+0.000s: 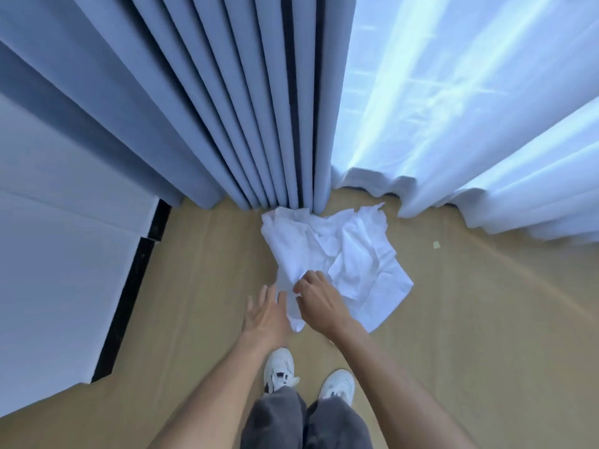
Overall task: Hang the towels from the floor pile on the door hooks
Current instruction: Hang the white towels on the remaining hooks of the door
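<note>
Lying crumpled on the tan floor (470, 319), the pile of white towels (350, 251) sits at the foot of the curtains, its far edge touching the bottom of the blue-grey pleated curtain (227, 108). A sheer white curtain (470, 108) hangs to the right of it, its hem bunched on the floor just beyond the pile.

Both hands reach down to the near edge of the pile. The right hand (319, 301) has its fingers curled and pinches a fold of towel, the knuckles turned up and the cloth gathered under the fingertips. A narrow tail of that same cloth hangs down between the two hands. The left hand (267, 314) is spread with its fingers straight and a little apart, palm down, the fingertips at the left border of the towel; whether they touch the cloth or only hover beside it cannot be told.

Below the arms are two white sneakers (280, 372) planted on the floor and the tops of grey trouser legs (278, 419). On the left stands a white wall (58, 254) with a dark baseboard (129, 296) running along its bottom edge. A small pale scrap (436, 244) lies on the floor to the right of the pile, well apart from it.
</note>
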### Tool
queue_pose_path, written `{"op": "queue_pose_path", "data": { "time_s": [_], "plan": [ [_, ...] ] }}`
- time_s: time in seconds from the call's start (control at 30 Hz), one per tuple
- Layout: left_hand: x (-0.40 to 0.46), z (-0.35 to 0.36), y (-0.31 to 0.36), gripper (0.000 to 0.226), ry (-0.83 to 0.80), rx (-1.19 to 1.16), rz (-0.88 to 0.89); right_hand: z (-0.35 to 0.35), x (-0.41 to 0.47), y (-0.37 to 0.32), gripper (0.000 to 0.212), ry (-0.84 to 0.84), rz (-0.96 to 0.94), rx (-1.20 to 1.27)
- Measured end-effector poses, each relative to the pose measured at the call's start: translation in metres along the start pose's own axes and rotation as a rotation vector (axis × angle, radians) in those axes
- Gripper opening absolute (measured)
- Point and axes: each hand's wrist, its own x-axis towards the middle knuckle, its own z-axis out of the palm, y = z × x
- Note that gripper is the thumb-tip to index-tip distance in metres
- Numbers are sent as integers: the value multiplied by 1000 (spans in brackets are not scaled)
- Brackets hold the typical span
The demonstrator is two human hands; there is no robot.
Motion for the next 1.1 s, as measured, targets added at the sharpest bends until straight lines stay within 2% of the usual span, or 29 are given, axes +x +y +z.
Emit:
{"op": "queue_pose_path", "data": {
  "time_s": [0.07,0.2,0.37,0.5,0.6,0.67,0.73,0.77,0.87,0.93,1.0,1.07,1.1],
  "plan": [
    [-38,-63,-1,46,66,-26,-17,-65,-19,-38,18,115,-113,-164],
    [-99,-172,-4,53,191,-94,-10,-185,-60,-87,38,275,-274,-342],
    [-147,-256,-5,38,302,-66,19,-314,-95,-141,33,623,-420,-255],
    [-166,-283,3,51,270,-135,43,-406,-147,-189,20,830,-466,-249],
    [-171,-303,6,60,317,-342,64,-454,-188,-206,10,999,-485,-214],
    [-173,-319,8,46,411,-497,95,-479,-215,-210,8,1136,-486,-151],
    [-180,-337,12,18,504,-586,140,-501,-241,-205,8,1278,-465,-137],
    [-187,-348,17,11,528,-596,165,-510,-253,-198,8,1341,-436,-153],
    [-213,-381,28,12,540,-668,232,-533,-279,-152,10,1474,-231,-212],
    [-233,-402,32,12,542,-678,304,-538,-290,-114,13,1499,-18,-250],
    [-256,-422,37,14,540,-603,394,-533,-293,-90,20,1426,156,-368],
    [-286,-440,47,15,540,-510,467,-522,-286,-89,25,1307,182,-437],
    [-301,-447,53,13,545,-471,493,-515,-278,-97,28,1226,113,-416]
  ]
}}
